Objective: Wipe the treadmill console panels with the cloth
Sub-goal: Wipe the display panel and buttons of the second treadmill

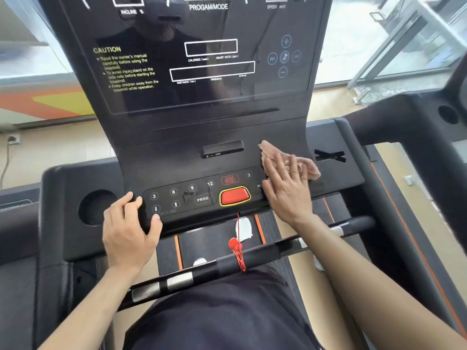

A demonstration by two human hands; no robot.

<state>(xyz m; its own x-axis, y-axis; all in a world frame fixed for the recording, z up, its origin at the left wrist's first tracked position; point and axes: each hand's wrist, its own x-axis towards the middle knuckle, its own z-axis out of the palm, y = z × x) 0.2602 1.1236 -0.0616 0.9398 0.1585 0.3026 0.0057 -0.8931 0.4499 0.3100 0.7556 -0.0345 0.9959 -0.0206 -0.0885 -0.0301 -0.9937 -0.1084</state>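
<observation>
Pink cloth (pixel 312 165) under flat right hand (pixel 286 189); left hand (pixel 129 228) grips console (pixel 177 160).

A gym or fitness room: a glossy black treadmill console (pixel 202 127) with printed speed, incline and heart-rate readouts fills the view, with tall glass windows (pixel 366 34) bright behind it.

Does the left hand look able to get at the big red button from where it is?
Probably yes. The left hand grips the console edge, left of the red button, with only flat keys between them and nothing covering it; it would just need to let go.
</observation>
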